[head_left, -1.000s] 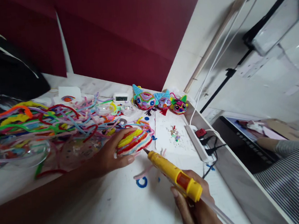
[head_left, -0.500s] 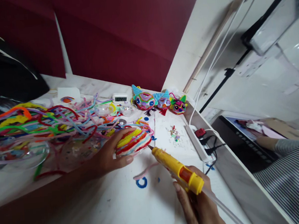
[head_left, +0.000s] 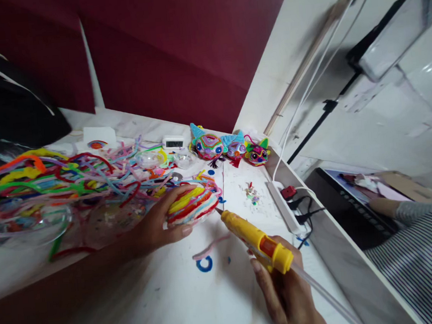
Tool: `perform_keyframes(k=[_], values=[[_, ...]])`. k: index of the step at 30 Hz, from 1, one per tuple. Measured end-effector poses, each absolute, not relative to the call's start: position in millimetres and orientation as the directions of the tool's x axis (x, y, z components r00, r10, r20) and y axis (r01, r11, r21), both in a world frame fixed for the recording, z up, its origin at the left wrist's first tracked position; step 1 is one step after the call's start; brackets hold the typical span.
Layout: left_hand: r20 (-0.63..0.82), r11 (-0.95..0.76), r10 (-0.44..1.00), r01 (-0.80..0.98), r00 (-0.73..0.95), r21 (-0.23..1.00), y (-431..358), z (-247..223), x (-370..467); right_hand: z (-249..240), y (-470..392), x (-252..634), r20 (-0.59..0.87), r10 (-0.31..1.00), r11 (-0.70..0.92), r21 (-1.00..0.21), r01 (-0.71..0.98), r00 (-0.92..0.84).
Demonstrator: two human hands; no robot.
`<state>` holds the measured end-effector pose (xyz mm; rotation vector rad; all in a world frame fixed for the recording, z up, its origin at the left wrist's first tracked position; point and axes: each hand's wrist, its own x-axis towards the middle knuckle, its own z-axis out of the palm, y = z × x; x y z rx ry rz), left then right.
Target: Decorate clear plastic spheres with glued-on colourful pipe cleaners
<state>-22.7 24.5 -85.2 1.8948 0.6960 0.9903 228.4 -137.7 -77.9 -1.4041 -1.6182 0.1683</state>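
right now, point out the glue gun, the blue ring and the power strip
glue gun point(head_left: 251, 232), head view, on its yellow barrel
blue ring point(head_left: 200, 269), head view, on its left rim
power strip point(head_left: 282, 204), head view, on its white casing

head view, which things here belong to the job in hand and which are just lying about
In the job:
- striped rounded piece, in the left hand
- yellow glue gun, in the right hand
- fuzzy stems, probably

Lying about, seemingly:
- digital clock
- three decorated heads

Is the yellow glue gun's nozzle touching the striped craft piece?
Cannot tell. In the head view, the nozzle of the yellow glue gun points at the edge of the striped craft piece, but neither contact nor gap shows plainly.
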Motion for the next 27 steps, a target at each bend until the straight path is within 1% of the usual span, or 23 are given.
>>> perform_keyframes(k=[3,5,7,10,13,15,18,21,23,25,27], values=[[0.36,-0.445,0.763,0.032,0.538,0.895,27.4,-84.8,-23.0,-68.7,-138.1,224.7,0.394,0.892,0.212,-0.796,0.567,0.22],[0.356,-0.421,0.784,0.013,0.508,0.907,28.6,-83.0,-22.3,-57.9,-138.2,223.7,0.248,0.932,0.107,-0.885,0.453,0.264],[0.359,-0.406,0.825,0.016,0.437,0.914,29.2,-79.9,-21.2,-45.4,-138.3,224.3,0.078,0.963,-0.008,-0.949,0.316,0.259],[0.349,-0.372,0.87,-0.003,0.348,0.928,30.0,-74.8,-19.8,-30.9,-139.7,225.1,-0.111,0.984,-0.132,-0.978,0.158,0.136],[0.318,-0.324,0.891,-0.037,0.324,0.945,31.5,-72.0,-18.8,-28.7,-143.2,223.5,-0.227,0.973,-0.223,-0.97,0.095,-0.035],[0.307,-0.303,0.901,-0.063,0.305,0.951,32.4,-71.3,-18.0,-34.0,-146.1,221.4,-0.289,0.946,-0.284,-0.957,0.053,-0.146],[0.303,-0.284,0.912,-0.106,0.275,0.953,31.7,-69.6,-16.2,-46.5,-150.7,218.0,-0.318,0.914,-0.326,-0.945,0.011,-0.251],[0.307,-0.287,0.915,-0.114,0.261,0.951,28.6,-65.2,-14.4,-57.5,-156.9,215.7,-0.348,0.906,-0.354,-0.935,0.019,-0.239],[0.322,-0.307,0.913,-0.1,0.25,0.947,26.2,-61.7,-13.5,-61.2,-161.9,215.5,-0.388,0.903,-0.379,-0.922,0.083,-0.187],[0.337,-0.327,0.909,-0.081,0.246,0.942,24.8,-59.1,-12.9,-61.8,-166.5,216.8,-0.407,0.907,-0.373,-0.895,0.246,-0.108],[0.345,-0.334,0.906,-0.084,0.246,0.939,24.7,-58.1,-12.5,-60.2,-169.6,219.0,-0.374,0.927,-0.308,-0.817,0.487,-0.041]])
